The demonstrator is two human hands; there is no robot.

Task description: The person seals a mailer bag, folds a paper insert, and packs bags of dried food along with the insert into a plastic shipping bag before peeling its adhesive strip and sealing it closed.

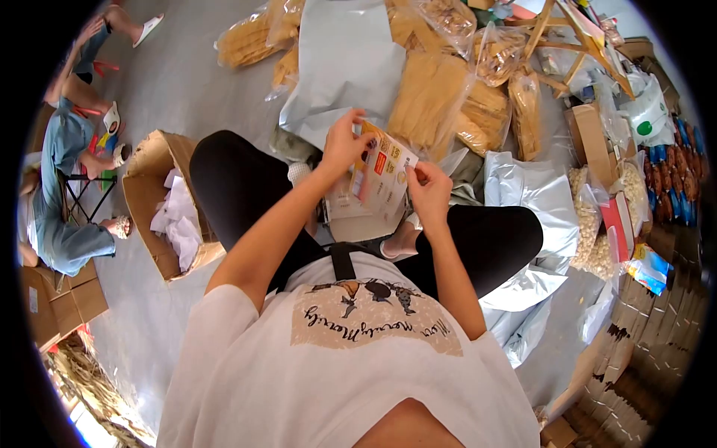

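A flat printed packet [384,166], white with orange and red labels, is held between my two hands above my lap. My left hand [346,143] grips its upper left corner, fingers bent around the edge. At the right edge, my right hand [431,190] pinches the packet between thumb and fingers. Below it, between my knees, lie more pale printed pieces [366,222], partly covered by the held one. Just beyond my hands a large silver-grey bag [340,63] lies flat, with clear bags of tan dried food [423,101] to its right.
A cardboard box [142,181] with white paper scraps stands left of my knee. Silver bags [534,190] lie by my right knee, near bags of pale pieces [590,216]. Flattened cardboard [650,351] is stacked at lower right. Other people sit at far left [67,164].
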